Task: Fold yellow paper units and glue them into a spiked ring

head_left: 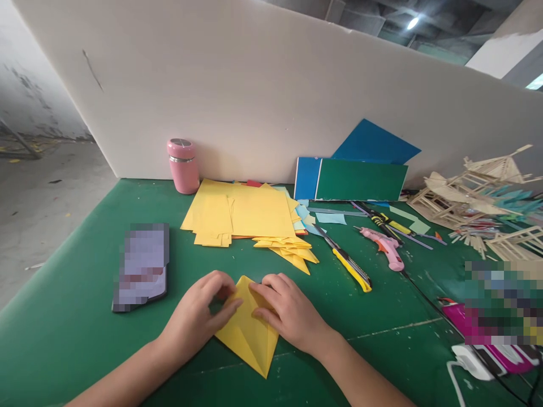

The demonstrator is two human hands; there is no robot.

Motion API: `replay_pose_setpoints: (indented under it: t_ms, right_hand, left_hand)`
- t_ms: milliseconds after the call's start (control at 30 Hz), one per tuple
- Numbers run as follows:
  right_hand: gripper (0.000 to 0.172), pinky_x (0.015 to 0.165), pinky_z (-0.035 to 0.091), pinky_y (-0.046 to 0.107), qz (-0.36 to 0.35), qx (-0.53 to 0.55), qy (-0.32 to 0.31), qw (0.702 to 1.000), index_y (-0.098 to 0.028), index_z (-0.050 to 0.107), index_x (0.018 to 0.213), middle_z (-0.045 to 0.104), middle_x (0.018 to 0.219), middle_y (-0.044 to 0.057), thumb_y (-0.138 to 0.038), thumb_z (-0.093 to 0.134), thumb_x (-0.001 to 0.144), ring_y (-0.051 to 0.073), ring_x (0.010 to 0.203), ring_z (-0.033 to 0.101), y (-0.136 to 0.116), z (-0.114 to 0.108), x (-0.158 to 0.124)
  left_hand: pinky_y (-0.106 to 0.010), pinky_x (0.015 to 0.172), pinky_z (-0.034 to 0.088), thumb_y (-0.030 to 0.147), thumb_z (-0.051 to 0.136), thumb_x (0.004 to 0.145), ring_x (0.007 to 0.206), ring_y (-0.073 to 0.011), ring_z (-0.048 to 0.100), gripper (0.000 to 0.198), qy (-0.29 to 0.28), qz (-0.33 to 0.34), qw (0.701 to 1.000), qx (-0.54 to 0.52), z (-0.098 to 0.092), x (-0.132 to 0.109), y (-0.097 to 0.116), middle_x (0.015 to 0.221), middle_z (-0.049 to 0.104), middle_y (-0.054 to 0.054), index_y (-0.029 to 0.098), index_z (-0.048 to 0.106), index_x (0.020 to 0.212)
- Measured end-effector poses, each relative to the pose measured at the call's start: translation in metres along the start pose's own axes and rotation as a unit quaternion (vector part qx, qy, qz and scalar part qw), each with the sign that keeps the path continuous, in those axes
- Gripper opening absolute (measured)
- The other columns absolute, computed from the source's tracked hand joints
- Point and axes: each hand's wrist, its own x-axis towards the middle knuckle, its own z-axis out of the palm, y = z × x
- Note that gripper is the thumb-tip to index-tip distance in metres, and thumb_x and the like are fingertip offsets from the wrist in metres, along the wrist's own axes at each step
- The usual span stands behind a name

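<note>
A sheet of yellow paper [250, 345], creased and folded into a pointed kite-like shape, lies on the green table before me. At its upper left edge, my left hand [206, 305] holds the paper between curved fingers and thumb. My right hand [292, 311] grips the upper right edge, its fingertips and thumb resting on the folded flap. The fingers partly hide both upper edges. Just beyond my hands lies a small pile of folded yellow paper pieces [291, 251]. Behind it is a stack of flat yellow paper sheets [258, 212].
A phone [146, 260] lies at left, with a pink flask [184, 167] farther back. On the right are a yellow utility knife [350, 265], a pink glue gun [386, 246] with its cord, a white plug [473, 362] and wooden stick models [458, 192]. A green board [360, 181] leans against the partition.
</note>
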Motion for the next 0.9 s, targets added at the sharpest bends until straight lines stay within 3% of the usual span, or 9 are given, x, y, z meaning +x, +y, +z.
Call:
replay_pose_setpoints:
  t_ms: [167,367,600,767,900]
  right_hand:
    - [0.036,0.072,0.050,0.036,-0.019,0.006,0.013,1.000,-0.017,0.056,0.124,0.058,0.094,0.010,-0.032,0.034,0.099,0.022,0.083,0.052,0.003,0.000,-0.001]
    - [0.035,0.075,0.049,0.036,-0.031,0.015,0.013,0.999,-0.015,0.056,0.125,0.060,0.096,0.009,-0.029,0.039,0.098,0.022,0.086,0.052,0.005,-0.001,-0.002]
    - [0.026,0.072,0.047,0.033,-0.067,0.031,0.044,0.996,-0.017,0.067,0.107,0.062,0.092,0.008,-0.028,0.047,0.095,0.020,0.082,0.053,0.008,-0.005,-0.003]
    - [0.022,0.072,0.047,0.032,-0.062,0.041,0.055,0.996,-0.018,0.069,0.101,0.064,0.092,0.007,-0.027,0.049,0.094,0.019,0.082,0.054,0.008,-0.005,-0.004]
    - [0.018,0.071,0.047,0.032,-0.053,0.054,0.055,0.996,-0.018,0.069,0.096,0.064,0.091,0.006,-0.027,0.053,0.093,0.019,0.082,0.054,0.007,-0.005,-0.004]
  left_hand:
    - [-0.028,0.074,0.055,0.028,0.044,0.095,0.084,-0.0176,0.065,0.022,-0.064,0.132,0.988,0.046,-0.005,-0.001,0.002,0.091,0.070,-0.006,0.019,0.064,0.092]
    - [-0.032,0.096,0.051,0.024,0.038,0.097,0.114,-0.0219,0.060,0.033,-0.169,0.210,0.954,0.131,-0.010,-0.003,0.000,0.115,0.069,-0.007,0.017,0.065,0.113]
    - [-0.040,0.111,0.033,0.031,0.042,0.097,0.128,-0.0221,0.047,0.040,-0.288,0.207,0.925,0.137,-0.020,0.005,-0.010,0.135,0.054,-0.005,0.020,0.049,0.134]
    - [-0.042,0.115,0.023,0.037,0.042,0.097,0.134,-0.0226,0.036,0.049,-0.326,0.191,0.918,0.121,-0.022,0.005,-0.013,0.144,0.041,-0.003,0.024,0.033,0.143]
    - [-0.040,0.116,0.021,0.037,0.041,0.097,0.136,-0.0215,0.033,0.049,-0.332,0.192,0.917,0.112,-0.022,0.005,-0.012,0.144,0.041,-0.001,0.025,0.031,0.144]
